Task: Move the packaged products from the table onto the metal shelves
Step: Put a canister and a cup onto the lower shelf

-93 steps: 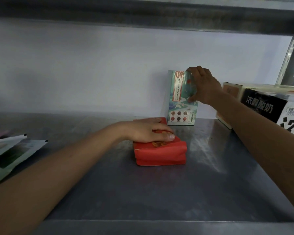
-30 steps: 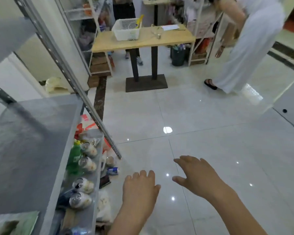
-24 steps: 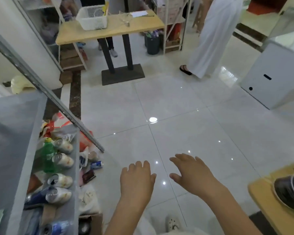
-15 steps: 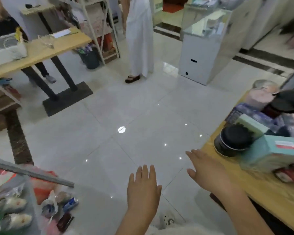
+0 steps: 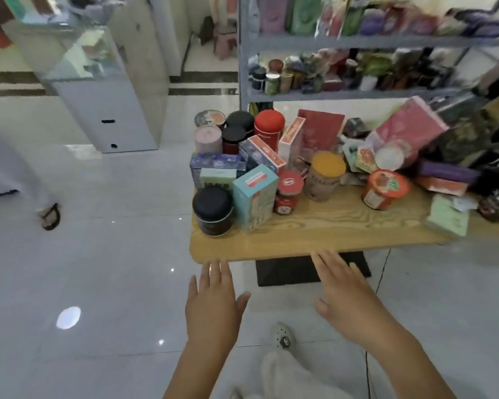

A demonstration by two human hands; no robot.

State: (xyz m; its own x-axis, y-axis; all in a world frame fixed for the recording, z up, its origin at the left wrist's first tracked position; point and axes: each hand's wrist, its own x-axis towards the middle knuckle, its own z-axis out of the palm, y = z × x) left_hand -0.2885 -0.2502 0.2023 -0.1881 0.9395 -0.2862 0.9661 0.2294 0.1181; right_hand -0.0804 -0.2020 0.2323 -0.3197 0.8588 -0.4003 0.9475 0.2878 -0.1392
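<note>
Both hands are out in front of the person, empty, held over the pale tiled floor [image 5: 98, 269]. The left hand [image 5: 213, 300] is flat with its fingers straight and close together, the thumb out to the side. The right hand [image 5: 346, 300] is also spread, fingers straight. The fingertips of both point towards twelve o'clock and reach just short of the near edge of the wooden table [image 5: 314, 234].

The packaged products stand crowded on that table. At eleven o'clock from the left hand, at the table's near left corner, is a black-lidded jar [image 5: 213, 210], and touching it at its three o'clock is a teal box [image 5: 254, 194] standing upright. Next along is a small red-lidded jar [image 5: 288, 194], then a yellow-lidded jar [image 5: 326, 177], and at one o'clock from the right hand a red tub [image 5: 385, 188]. A light green packet [image 5: 447, 218] lies flat towards the table's right end. Farther back a red canister [image 5: 269, 128] stands and a pink bag [image 5: 409, 133] leans tilted.

Behind the table, at twelve o'clock, metal shelves [image 5: 357, 95] are already packed with goods, too blurred to name. A glass display case [image 5: 98, 82] stands at ten o'clock, and another person's sandalled foot [image 5: 51, 216] shows at nine.
</note>
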